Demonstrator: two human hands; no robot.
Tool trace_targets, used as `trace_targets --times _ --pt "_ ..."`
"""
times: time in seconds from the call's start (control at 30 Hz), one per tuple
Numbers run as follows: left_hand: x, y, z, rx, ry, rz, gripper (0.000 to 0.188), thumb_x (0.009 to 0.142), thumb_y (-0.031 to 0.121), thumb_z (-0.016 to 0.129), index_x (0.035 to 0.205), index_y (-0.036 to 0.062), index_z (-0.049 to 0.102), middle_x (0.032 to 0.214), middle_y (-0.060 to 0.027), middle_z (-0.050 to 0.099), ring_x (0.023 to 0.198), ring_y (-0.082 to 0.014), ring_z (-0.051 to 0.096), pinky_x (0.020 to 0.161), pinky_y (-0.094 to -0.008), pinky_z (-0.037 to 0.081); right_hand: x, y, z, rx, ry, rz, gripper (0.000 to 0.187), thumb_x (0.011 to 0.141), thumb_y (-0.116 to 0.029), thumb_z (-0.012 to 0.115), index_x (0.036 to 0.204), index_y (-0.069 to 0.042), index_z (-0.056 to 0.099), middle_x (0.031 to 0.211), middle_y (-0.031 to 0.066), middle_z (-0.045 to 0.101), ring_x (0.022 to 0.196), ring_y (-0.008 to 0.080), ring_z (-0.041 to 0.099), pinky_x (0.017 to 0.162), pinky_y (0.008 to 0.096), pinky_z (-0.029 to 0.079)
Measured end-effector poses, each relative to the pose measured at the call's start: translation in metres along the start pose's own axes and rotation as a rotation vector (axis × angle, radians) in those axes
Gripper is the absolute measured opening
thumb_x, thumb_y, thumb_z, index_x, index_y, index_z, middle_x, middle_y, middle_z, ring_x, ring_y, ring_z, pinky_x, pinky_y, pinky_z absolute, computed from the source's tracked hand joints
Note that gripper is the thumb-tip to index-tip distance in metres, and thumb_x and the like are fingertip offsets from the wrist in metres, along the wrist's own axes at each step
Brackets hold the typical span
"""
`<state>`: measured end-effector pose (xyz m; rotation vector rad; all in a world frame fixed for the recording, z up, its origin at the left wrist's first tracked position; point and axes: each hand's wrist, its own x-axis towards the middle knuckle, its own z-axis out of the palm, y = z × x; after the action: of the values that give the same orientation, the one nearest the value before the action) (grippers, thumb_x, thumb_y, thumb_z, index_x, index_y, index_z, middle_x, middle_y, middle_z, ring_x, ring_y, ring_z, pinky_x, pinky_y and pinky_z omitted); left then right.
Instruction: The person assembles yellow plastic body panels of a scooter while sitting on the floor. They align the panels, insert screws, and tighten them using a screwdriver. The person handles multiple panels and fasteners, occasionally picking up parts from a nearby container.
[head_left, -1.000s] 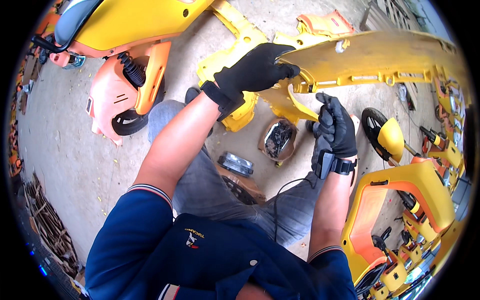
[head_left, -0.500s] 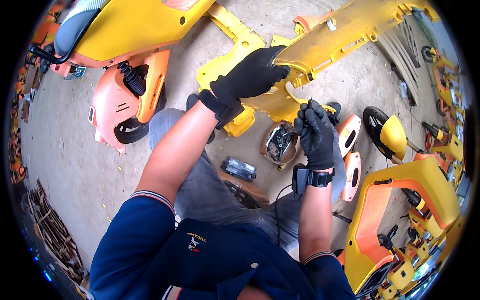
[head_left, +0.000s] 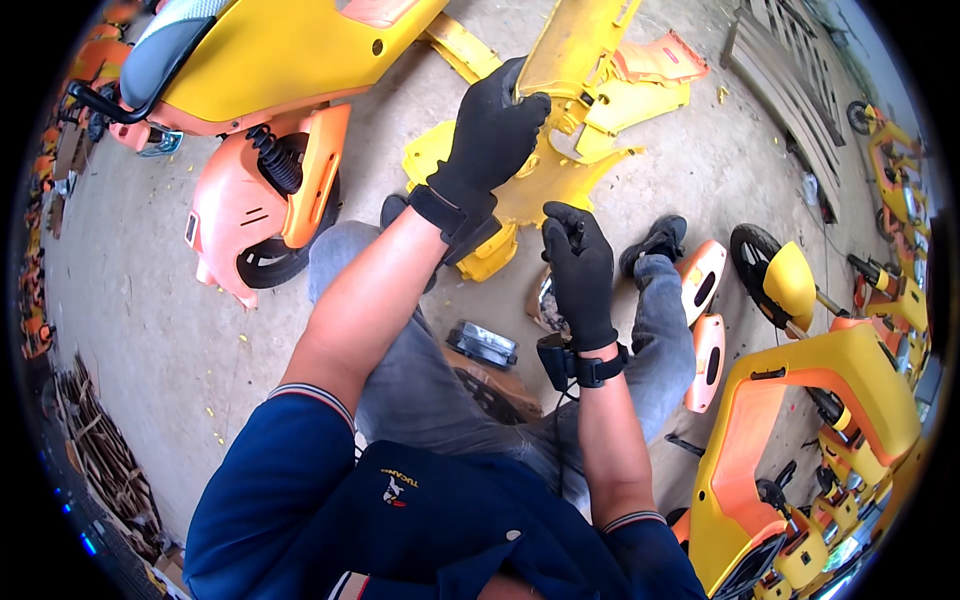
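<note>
My left hand (head_left: 500,135), in a black glove, is closed round the near end of a long yellow plastic panel (head_left: 572,48), which stretches away from me. Nearer to me, my right hand (head_left: 583,270), also gloved in black, is held up apart from the panel with its fingers curled together. A small dark thing shows at its fingertips, too small to name. Under the hands, more yellow body panels (head_left: 565,185) lie on the floor. A box of small metal parts (head_left: 546,305) is partly hidden behind my right hand.
On the left stands a yellow and pink scooter (head_left: 270,65) with its front wheel (head_left: 275,255). A clear lamp unit (head_left: 482,343) lies between my legs. Pink oval-slotted covers (head_left: 706,360), a loose wheel (head_left: 757,270) and a yellow-orange frame (head_left: 745,400) are at right; wooden slats (head_left: 780,100) lie farther off.
The long panel has swung from pointing far right to pointing more straight away from me. My right hand has moved left, and an orange-pink panel on the floor is now uncovered.
</note>
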<state>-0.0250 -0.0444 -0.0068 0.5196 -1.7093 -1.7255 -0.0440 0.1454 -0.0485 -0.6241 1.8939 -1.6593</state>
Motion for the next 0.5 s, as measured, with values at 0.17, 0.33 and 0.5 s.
trace_targets --times 0.17,0.33,0.5 --pt "0.005 -0.022 0.006 0.012 0.204 0.107 0.039 0.088 0.012 0.062 0.125 -0.0003 0.056 0.092 -0.0041 0.065 0.073 -0.0064 0.057 0.061 -0.0228 0.048 -0.002 -0.003 0.019 -0.171 -0.055 -0.127 0.037 0.09 -0.017 0.072 0.121 0.002 0.059 0.11 0.0149 0.062 0.1 0.0249 0.061 0.085 0.0347 0.05" --pt "0.003 -0.031 0.015 0.141 0.242 0.072 0.057 0.088 0.014 0.06 0.138 -0.0048 0.04 0.12 -0.0268 0.061 0.109 -0.0343 0.064 0.094 -0.0416 0.05 0.0 0.011 0.022 -0.196 -0.041 -0.156 0.041 0.09 -0.017 0.072 0.123 0.002 0.058 0.115 0.0176 0.061 0.104 0.0284 0.062 0.088 0.0367 0.05" --pt "-0.004 -0.017 0.016 0.061 0.11 0.023 0.063 0.087 0.018 0.069 0.138 -0.0025 0.039 0.111 -0.0188 0.062 0.095 -0.0242 0.064 0.082 -0.0351 0.054 0.0 0.009 0.018 -0.297 0.009 -0.184 0.038 0.091 -0.015 0.071 0.123 0.001 0.058 0.11 0.0149 0.064 0.089 0.0215 0.06 0.077 0.0327 0.049"
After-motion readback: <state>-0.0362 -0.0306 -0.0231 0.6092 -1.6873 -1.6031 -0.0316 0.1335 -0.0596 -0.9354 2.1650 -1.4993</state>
